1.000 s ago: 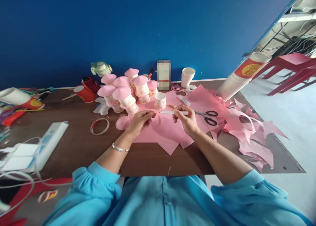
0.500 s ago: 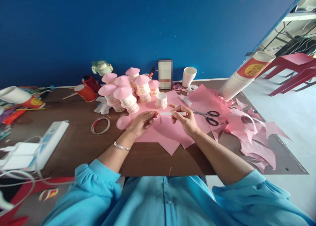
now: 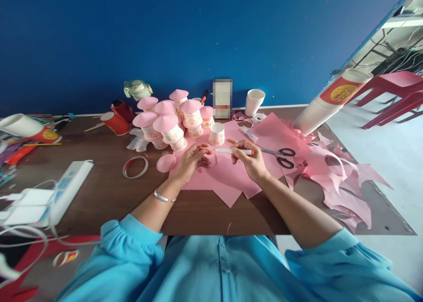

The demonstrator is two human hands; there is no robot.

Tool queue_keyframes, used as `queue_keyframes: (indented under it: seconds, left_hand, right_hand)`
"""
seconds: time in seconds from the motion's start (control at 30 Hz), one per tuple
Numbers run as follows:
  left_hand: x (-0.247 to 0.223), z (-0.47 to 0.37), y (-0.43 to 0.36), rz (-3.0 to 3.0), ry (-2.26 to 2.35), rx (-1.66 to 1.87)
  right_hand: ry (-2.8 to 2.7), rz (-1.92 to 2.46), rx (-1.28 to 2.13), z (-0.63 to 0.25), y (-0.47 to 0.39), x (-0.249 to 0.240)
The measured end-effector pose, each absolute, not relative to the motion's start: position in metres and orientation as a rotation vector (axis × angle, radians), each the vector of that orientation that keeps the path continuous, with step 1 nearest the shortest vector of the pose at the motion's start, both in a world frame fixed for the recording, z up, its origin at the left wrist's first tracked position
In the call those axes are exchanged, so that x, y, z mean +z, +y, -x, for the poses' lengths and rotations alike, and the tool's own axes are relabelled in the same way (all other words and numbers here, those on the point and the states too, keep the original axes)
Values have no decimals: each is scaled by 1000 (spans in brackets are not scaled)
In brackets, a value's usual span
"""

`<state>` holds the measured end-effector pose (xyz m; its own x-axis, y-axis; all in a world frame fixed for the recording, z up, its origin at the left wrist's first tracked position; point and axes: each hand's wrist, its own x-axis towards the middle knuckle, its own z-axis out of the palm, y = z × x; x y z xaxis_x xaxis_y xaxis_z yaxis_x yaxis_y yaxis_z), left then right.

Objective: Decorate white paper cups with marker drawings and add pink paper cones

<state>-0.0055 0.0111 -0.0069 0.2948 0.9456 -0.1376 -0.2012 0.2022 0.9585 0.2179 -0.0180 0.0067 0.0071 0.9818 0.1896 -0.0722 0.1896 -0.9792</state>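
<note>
My right hand (image 3: 254,160) grips a white marker pen (image 3: 224,150) that lies nearly level, its tip pointing left. Between the fingers of my left hand (image 3: 191,161) is the small orange-red pen cap (image 3: 204,149), with a little gap between it and the pen tip. Under both hands spread sheets of pink paper (image 3: 228,183). Just beyond them stands a short paper cup (image 3: 217,134) with a red printed pattern. A pink paper cone (image 3: 166,163) lies left of my left hand.
Several cup towers with pink cone roofs (image 3: 165,122) stand behind my left hand. Black-handled scissors (image 3: 285,157) and pink scraps (image 3: 346,200) lie to the right. A tape roll (image 3: 135,167) and a power strip (image 3: 71,187) are left, a tall cup stack (image 3: 317,110) far right.
The cap in my left hand has come away from the marker, leaving the tip bare. My left hand has shifted slightly from the pen; the right still grips it.
</note>
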Motion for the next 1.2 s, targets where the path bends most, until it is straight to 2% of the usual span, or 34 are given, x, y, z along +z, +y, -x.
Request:
queue_keyframes:
  seconds: [0.57, 1.0, 1.2]
  left_hand:
    - [-19, 10, 11, -1762, 1186, 958]
    - [-20, 11, 13, -1945, 1206, 956]
    - [-19, 12, 12, -2157, 1069, 1030]
  right_hand:
    - [-1283, 1013, 1087, -219, -19, 7]
    - [-1306, 1054, 1094, -219, -19, 6]
    - [-1384, 1047, 1087, -219, -18, 6]
